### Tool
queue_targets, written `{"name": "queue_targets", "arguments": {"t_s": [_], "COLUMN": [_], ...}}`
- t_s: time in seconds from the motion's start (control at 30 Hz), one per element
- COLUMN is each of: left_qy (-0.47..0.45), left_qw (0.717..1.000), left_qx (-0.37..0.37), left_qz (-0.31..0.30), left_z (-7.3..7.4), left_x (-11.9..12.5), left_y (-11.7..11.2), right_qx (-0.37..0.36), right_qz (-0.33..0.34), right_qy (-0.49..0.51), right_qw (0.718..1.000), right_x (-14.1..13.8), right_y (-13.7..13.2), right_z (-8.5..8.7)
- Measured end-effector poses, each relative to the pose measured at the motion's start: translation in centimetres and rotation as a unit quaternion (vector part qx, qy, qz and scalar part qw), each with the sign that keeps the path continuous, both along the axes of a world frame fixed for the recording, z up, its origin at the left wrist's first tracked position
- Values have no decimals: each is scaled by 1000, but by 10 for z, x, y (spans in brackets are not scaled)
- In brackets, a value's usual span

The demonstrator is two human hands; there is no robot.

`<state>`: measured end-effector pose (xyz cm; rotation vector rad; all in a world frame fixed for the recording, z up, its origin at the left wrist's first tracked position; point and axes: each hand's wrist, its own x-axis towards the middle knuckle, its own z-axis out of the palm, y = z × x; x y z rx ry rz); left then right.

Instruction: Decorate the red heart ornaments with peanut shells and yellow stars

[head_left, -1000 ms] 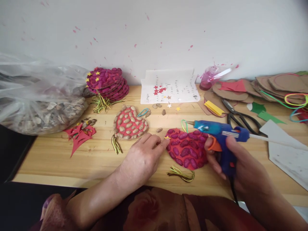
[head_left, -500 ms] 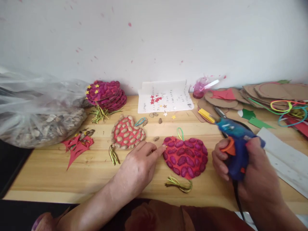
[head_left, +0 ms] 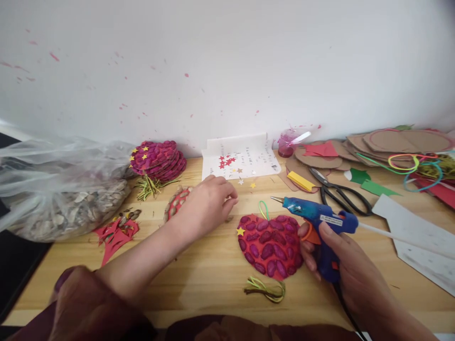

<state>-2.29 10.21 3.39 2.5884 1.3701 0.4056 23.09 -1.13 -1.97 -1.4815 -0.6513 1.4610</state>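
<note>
My right hand (head_left: 341, 258) grips a blue hot glue gun (head_left: 320, 213), fingers by its orange trigger. Its metal nozzle points left, above the heart ornament's upper right. The red heart ornament (head_left: 265, 251), covered with purple-dyed shells, has a green loop on top and a yellow star (head_left: 241, 231) on its upper left. A green and brown tassel (head_left: 265, 288) lies below it. My left hand (head_left: 209, 203) hovers over the table with loosely bent fingers, thumb and forefinger apart, nothing visible in them. It partly hides a second heart ornament (head_left: 174, 203) with undyed shells.
Red stars (head_left: 226, 162) lie on a printed paper (head_left: 249, 151), with a loose yellow star (head_left: 252, 185) in front. Black-handled scissors (head_left: 341, 194) and cardboard shapes (head_left: 384, 144) lie right. Stacked purple ornaments (head_left: 159, 161), red scraps (head_left: 117, 237) and a plastic bag of shells (head_left: 78, 208) stand left.
My left hand has left the purple heart's edge and moved up and left; a yellow star now shows there. The glue gun has shifted left, nearer the heart, uncovering the scissors.
</note>
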Motion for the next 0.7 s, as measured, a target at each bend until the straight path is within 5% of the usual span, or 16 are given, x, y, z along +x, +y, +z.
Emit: {"name": "queue_targets", "arguments": {"t_s": [0.27,0.7], "left_qy": [8,-25], "left_qw": [990,985], "left_qx": [-116,-133], "left_qz": [78,106], "left_z": [-19,-35], "left_x": [46,62], "left_y": [49,54], "right_qx": [-16,-6], "right_qz": [0,9], "right_qy": [-5,7], "right_qw": [1000,1000], "right_x": [-2,0], "right_y": [3,0], "right_z": [4,4]}}
